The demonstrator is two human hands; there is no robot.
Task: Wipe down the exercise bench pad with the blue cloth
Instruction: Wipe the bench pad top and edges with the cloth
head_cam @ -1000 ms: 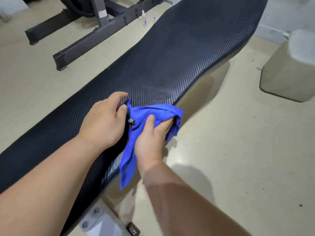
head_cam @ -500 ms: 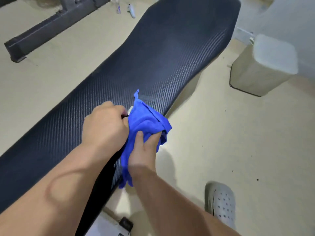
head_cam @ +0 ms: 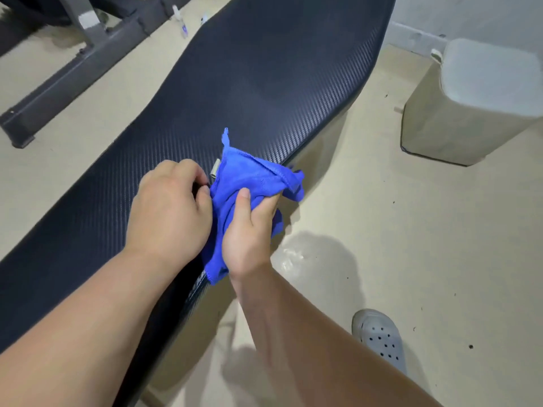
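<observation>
Soft, even indoor light, faint shadows on the floor (head_cam: 382, 230), wide-angle bending at edges.

Blue cloth (head_cam: 249, 183) lies bunched on the black bench pad (head_cam: 264, 83).

Two bare hands are showing, the left hand (head_cam: 170, 210) and the right hand (head_cam: 249, 230), along with one blue cloth (head_cam: 249, 177) and one black bench pad (head_cam: 264, 83). One grey clog (head_cam: 379, 336) and one pale bin (head_cam: 470, 104) are sitting on the floor. One dark metal frame (head_cam: 88, 51) is lying beyond the pad, with two small bottles (head_cam: 179, 20) standing near it.
</observation>
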